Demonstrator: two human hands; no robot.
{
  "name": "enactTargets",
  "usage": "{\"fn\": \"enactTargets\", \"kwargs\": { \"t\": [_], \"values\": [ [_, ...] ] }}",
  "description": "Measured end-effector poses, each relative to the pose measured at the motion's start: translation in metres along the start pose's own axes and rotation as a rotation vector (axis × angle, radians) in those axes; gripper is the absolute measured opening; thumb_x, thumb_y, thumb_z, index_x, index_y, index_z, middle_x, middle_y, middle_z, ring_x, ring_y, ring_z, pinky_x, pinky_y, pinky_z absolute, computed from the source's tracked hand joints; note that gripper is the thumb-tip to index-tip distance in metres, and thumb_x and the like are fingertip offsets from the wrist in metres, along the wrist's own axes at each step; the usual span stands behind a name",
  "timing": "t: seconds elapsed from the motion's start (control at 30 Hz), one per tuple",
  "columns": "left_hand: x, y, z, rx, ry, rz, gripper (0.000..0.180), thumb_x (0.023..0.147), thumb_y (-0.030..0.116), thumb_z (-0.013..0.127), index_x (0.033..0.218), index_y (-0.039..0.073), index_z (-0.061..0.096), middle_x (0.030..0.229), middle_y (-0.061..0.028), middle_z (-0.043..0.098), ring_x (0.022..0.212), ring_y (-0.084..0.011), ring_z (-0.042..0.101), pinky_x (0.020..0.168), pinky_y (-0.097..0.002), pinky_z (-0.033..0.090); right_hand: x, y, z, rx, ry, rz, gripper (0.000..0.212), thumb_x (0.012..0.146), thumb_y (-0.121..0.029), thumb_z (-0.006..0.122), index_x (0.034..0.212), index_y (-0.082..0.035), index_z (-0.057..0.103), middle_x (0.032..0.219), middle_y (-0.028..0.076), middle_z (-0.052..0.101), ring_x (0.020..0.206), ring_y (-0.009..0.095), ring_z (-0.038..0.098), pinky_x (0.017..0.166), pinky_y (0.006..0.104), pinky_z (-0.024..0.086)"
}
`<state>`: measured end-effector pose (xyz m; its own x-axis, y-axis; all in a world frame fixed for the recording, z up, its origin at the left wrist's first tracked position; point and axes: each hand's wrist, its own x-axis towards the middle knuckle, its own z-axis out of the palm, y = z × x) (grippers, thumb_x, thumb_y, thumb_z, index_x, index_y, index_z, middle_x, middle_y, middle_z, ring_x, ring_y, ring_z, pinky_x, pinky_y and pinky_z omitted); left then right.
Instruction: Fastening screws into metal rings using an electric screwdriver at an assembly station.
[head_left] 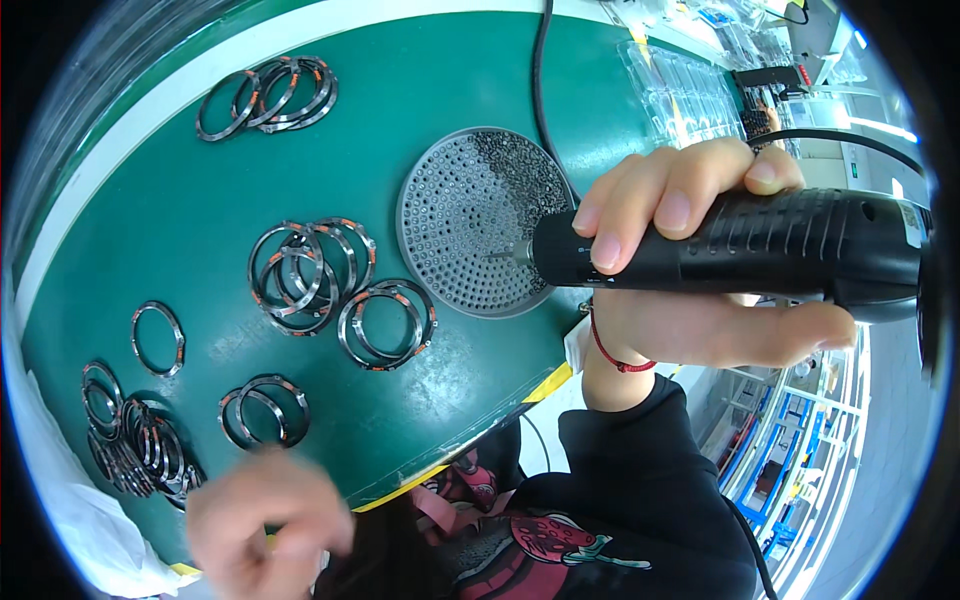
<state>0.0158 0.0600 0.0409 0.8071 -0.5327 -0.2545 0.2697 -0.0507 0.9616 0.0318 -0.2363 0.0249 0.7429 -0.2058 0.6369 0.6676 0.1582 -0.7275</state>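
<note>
My right hand [690,325] is wrapped around a black electric screwdriver [780,245], held nearly level. Its thin bit points left over a round grey tray [440,268] full of small holes. Small dark screws [520,165] are heaped on the tray's far right side; whether the bit touches anything there I cannot tell. Low at the left, my left hand [265,515] is smeared by motion with its fingers bent, and what it holds, if anything, does not show. Just beyond it lie two thin dark metal rings [265,400] with orange marks.
More rings lie in groups on the green mat [200,250]: a far-left cluster [280,95], a middle cluster [310,270], a single ring [158,340] and a near-left pile [145,445]. A black cable [541,80] runs behind the tray. Clear plastic trays [685,95] stand far right.
</note>
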Motion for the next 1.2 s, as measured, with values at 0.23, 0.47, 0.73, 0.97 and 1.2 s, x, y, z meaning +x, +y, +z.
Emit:
{"fn": "enactTargets", "kwargs": {
  "t": [0.23,0.47,0.73,0.97,1.2],
  "values": [
    [0.063,-0.027,0.051,1.536,0.094,0.685,0.020,0.081,0.008,0.066,0.099,0.001,0.066,0.119,-0.0006,0.061,0.102,-0.0189,0.051,0.083,-0.0388,0.040,0.000,0.001,-0.013,-0.062,-0.113,-0.009,0.089,0.078,-0.085,0.043,0.120,-0.006,0.046,0.081,0.011,0.054,0.052,0.024,0.059,0.047,0.0398,0.050],
    [0.059,-0.026,0.060,1.360,-0.055,0.659,0.013,0.082,0.003,0.062,0.092,-0.005,0.065,0.118,-0.0068,0.062,0.111,-0.0232,0.056,0.085,-0.0384,0.043,0.002,0.003,-0.016,-0.081,-0.176,-0.038,0.090,0.079,-0.084,0.045,0.121,-0.004,0.045,0.084,0.013,0.054,0.054,0.026,0.061,0.049,0.0404,0.051],
    [0.056,-0.039,0.071,1.121,-0.019,0.583,0.009,0.080,0.000,0.061,0.084,-0.007,0.060,0.119,-0.0205,0.060,0.109,-0.0319,0.060,0.085,-0.0420,0.049,0.006,-0.006,-0.001,-0.166,-0.201,0.016,0.090,0.078,-0.082,0.049,0.123,-0.004,0.045,0.086,0.014,0.054,0.054,0.027,0.060,0.049,0.0410,0.050],
    [0.058,-0.040,0.064,1.105,-0.072,0.642,0.016,0.082,0.007,0.064,0.089,-0.006,0.059,0.113,-0.0203,0.061,0.104,-0.0315,0.059,0.079,-0.0418,0.048,-0.002,-0.013,0.000,-0.032,-0.046,0.004,0.084,0.080,-0.077,0.055,0.118,-0.002,0.045,0.085,0.010,0.053,0.052,0.021,0.057,0.046,0.0357,0.046],
    [0.052,-0.047,0.078,1.048,0.186,0.557,0.023,0.083,0.012,0.067,0.094,-0.005,0.057,0.116,-0.0237,0.059,0.100,-0.0357,0.057,0.079,-0.0420,0.049,-0.002,0.000,0.008,0.141,-0.204,-0.083,0.078,0.087,-0.068,0.054,0.117,0.003,0.041,0.087,0.010,0.053,0.051,0.016,0.056,0.042,0.0289,0.048]
  ]
}}
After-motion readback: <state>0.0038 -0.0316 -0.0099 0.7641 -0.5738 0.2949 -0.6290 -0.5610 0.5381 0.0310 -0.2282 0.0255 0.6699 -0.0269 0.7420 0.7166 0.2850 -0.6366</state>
